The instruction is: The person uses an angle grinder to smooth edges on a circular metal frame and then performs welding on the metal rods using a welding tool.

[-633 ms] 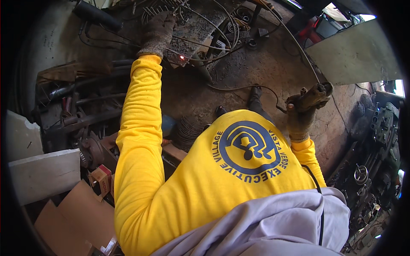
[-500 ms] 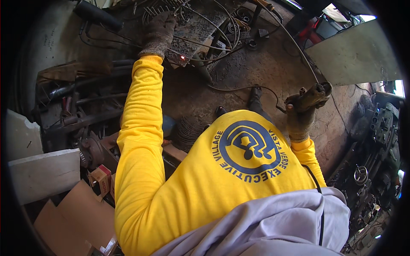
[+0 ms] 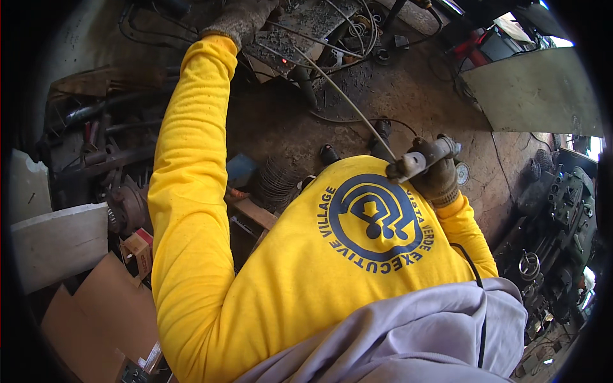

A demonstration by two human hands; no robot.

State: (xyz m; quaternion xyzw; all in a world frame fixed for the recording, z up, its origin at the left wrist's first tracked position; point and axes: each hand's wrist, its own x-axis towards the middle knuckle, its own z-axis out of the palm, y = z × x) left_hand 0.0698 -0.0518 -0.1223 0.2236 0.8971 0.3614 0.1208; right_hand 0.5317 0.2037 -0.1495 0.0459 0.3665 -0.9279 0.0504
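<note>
My right hand (image 3: 439,182), in a dirty work glove, is closed around a welding electrode holder (image 3: 429,158) in front of my chest. A long thin welding rod (image 3: 345,96) runs from the holder's jaw up and left toward the worktable. At the top edge is my gloved left hand (image 3: 239,20), over the near left part of the grimy metal worktable (image 3: 310,32). Its fingers look curled, partly cut off by the frame; what they hold is unclear. A small red glowing spot (image 3: 284,61) shows at the table's near edge, just below that hand.
Thin rods and wire loops (image 3: 364,32) lie on the table. A cable (image 3: 345,134) crosses the floor near my feet. Left are metal pipes (image 3: 128,127), a wire coil (image 3: 279,182) and cardboard (image 3: 102,319). A sheet panel (image 3: 533,89) and dark machinery (image 3: 552,230) stand right.
My right hand has come left and closer to my chest, and the rod has swung down to point up-left. My left hand has moved up toward the top edge.
</note>
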